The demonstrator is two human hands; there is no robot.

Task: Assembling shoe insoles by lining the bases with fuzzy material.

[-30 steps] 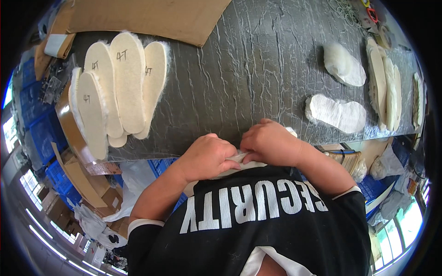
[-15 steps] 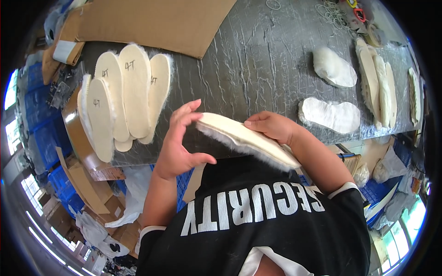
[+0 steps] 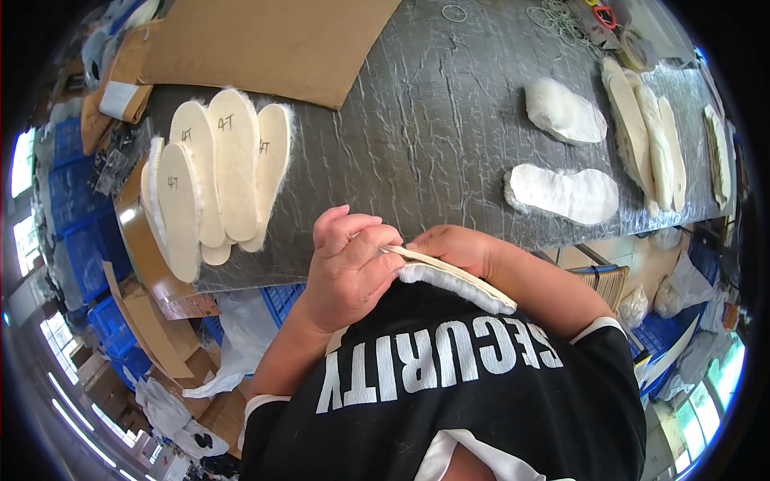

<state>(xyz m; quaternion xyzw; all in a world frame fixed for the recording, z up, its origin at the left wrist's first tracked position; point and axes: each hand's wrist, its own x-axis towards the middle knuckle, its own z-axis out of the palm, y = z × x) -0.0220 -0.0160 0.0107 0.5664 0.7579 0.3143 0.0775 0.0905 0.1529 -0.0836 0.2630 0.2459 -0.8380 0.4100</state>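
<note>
Insole (image 3: 455,285), one end between the fingers (image 3: 375,239)

The person wears a black short-sleeved shirt (image 3: 401,421) flecked with pale specks. Large white block lettering (image 3: 451,353) spans its front. Below the lettering a white collar (image 3: 507,460) parts in a V. White bands edge both sleeves: the left band (image 3: 261,403) lower left of the lettering, the right band (image 3: 600,326) at its upper right.
</note>
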